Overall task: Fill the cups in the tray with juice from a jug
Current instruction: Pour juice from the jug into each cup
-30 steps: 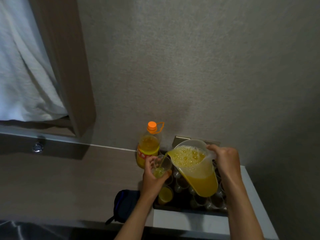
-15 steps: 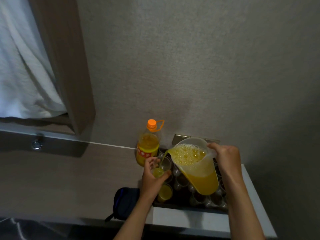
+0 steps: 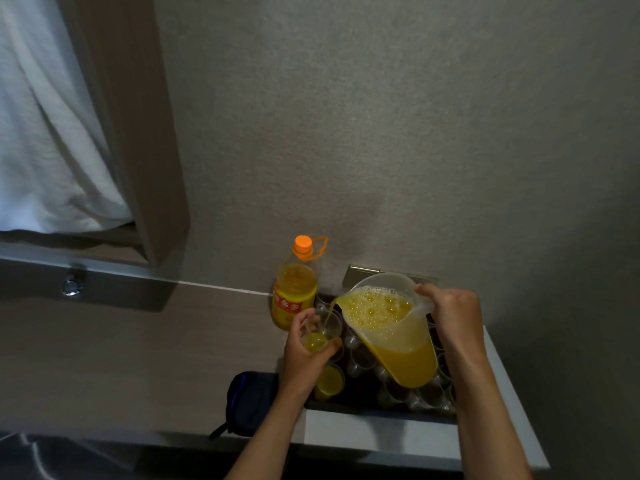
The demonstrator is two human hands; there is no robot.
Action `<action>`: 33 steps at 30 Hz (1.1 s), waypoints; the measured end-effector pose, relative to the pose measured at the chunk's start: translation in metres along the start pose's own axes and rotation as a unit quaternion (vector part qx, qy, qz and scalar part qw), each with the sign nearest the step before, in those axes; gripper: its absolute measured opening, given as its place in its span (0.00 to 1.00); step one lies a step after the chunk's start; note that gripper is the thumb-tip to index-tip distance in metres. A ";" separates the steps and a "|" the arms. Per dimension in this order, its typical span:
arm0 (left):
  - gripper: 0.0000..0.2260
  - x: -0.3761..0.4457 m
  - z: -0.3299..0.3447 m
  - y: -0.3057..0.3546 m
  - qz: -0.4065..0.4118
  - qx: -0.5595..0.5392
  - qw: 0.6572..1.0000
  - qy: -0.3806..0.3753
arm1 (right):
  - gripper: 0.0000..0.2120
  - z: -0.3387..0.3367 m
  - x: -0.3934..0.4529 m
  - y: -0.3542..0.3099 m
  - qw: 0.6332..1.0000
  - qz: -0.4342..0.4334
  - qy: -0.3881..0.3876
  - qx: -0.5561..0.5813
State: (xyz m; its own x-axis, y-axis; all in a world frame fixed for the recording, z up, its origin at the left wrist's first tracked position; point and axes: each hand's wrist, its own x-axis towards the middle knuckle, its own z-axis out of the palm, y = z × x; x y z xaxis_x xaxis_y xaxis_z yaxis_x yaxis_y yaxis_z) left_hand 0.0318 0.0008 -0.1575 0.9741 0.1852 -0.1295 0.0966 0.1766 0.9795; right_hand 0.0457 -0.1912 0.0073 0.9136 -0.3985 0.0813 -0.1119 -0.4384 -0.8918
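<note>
My right hand (image 3: 450,315) grips the handle of a translucent plastic jug (image 3: 391,327) of foamy orange juice, tilted left. A thin stream runs from its spout into a clear cup (image 3: 323,332) that my left hand (image 3: 304,355) holds tilted above the dark tray (image 3: 377,407). The cup is partly filled. Just below my left hand, a cup full of juice (image 3: 329,381) stands in the tray's near left corner. Several empty clear cups (image 3: 426,393) fill the rest of the tray, partly hidden by the jug.
An orange-capped juice bottle (image 3: 296,289) stands behind the tray against the wall. A dark blue pouch (image 3: 249,400) lies left of the tray. The white ledge (image 3: 381,436) ends close in front. A curtain (image 3: 45,133) and wooden frame (image 3: 138,133) are at the left.
The juice in the held cup has risen a little while the jug keeps pouring. Both hands stay almost where they were.
</note>
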 end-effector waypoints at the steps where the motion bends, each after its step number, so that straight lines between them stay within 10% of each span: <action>1: 0.32 0.000 0.000 -0.001 0.000 -0.001 1.000 0.000 | 0.25 0.000 0.000 0.000 1.000 0.001 0.000 0.001; 33: 0.29 -0.007 0.002 0.004 -0.001 0.003 1.000 -0.009 | 0.22 -0.004 0.000 0.011 1.000 0.024 0.002 -0.015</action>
State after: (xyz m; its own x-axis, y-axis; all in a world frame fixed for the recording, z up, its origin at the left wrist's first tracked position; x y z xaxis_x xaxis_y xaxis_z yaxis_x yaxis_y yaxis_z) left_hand 0.0260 -0.0013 -0.1520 0.9774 0.1682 -0.1283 0.0993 0.1707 0.9803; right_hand 0.0428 -0.1992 -0.0006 0.9051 -0.4233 0.0398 -0.1678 -0.4418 -0.8813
